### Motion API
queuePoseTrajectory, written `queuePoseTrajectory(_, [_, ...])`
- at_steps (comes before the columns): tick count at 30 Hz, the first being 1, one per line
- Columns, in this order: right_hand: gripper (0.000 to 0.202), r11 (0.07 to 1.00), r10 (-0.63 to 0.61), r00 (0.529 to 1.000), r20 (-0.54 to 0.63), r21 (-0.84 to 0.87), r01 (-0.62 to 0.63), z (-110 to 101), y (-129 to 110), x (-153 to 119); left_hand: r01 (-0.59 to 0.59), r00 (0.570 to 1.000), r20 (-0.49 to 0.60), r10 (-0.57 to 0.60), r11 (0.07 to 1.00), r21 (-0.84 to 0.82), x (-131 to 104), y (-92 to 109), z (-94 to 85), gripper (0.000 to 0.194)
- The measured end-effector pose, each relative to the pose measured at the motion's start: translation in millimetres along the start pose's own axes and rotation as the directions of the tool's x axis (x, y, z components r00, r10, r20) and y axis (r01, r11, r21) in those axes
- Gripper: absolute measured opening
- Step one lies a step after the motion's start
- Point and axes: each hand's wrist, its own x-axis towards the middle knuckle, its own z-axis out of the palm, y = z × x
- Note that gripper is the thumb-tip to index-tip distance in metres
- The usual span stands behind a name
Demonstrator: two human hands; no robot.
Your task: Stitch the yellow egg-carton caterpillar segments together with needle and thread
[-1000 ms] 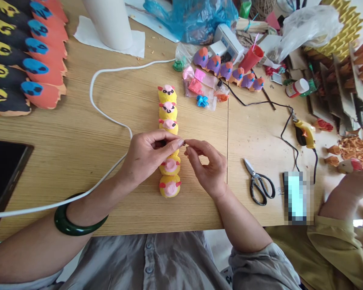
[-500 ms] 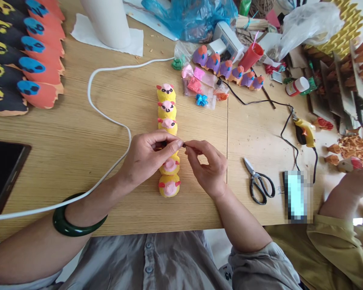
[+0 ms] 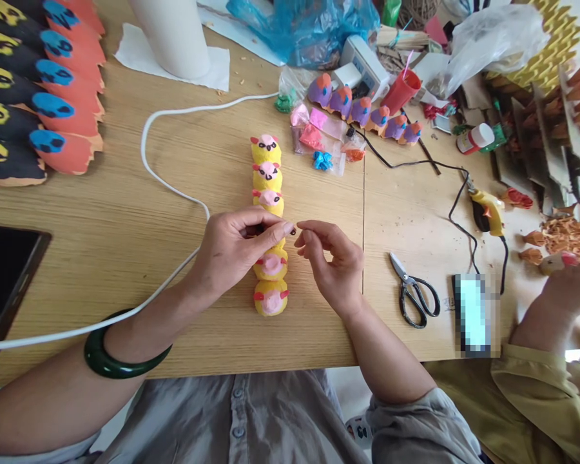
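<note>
Black bit (image 3: 293, 232), probably soft and light, is pinched in the left hand's (image 3: 232, 248) fingertips above the yellow row (image 3: 271, 300); its edge is best gripped gently. Beside it, the right hand (image 3: 336, 267) is held slightly parted, seemingly empty.

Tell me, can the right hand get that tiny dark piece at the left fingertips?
Probably yes. The tiny dark piece pokes out from the left hand toward the right hand, whose thumb and forefinger are parted close by; nothing shows in between.
</note>
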Motion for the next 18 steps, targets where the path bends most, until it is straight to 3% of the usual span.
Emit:
queuePoseTrajectory(4, [0.025, 0.932, 0.270, 0.962, 0.035, 0.240, -0.270, -1, -2, 4, -0.040, 0.997, -0.065, 0.041, 0.999, 0.023, 1, -1, -0.3, 0.016])
queuePoseTrajectory(7, [0.033, 0.814, 0.411, 0.888, 0.207, 0.355, -0.460, -2, -2, 9, -0.104, 0.990, -0.092, 0.111, 0.991, 0.083, 0, 0, -0.9, 0.016])
queuePoseTrajectory(9, [0.037, 0.737, 0.439, 0.840, 0.319, 0.406, -0.540, -2, -2, 11, -0.129, 0.986, -0.091, 0.142, 0.982, 0.135, 0, 1, -0.9, 0.016])
queuePoseTrajectory(12, [0.040, 0.680, 0.436, 0.818, 0.375, 0.459, -0.572, -2, -2, 13, -0.158, 0.979, -0.094, 0.181, 0.964, 0.212, -1, 3, -0.3, 0.015])
queuePoseTrajectory(18, [0.033, 0.682, 0.438, 0.841, 0.319, 0.491, -0.542, 0, -2, 11, -0.237, 0.962, -0.053, 0.267, 0.916, 0.323, -2, 6, 0.5, 0.017])
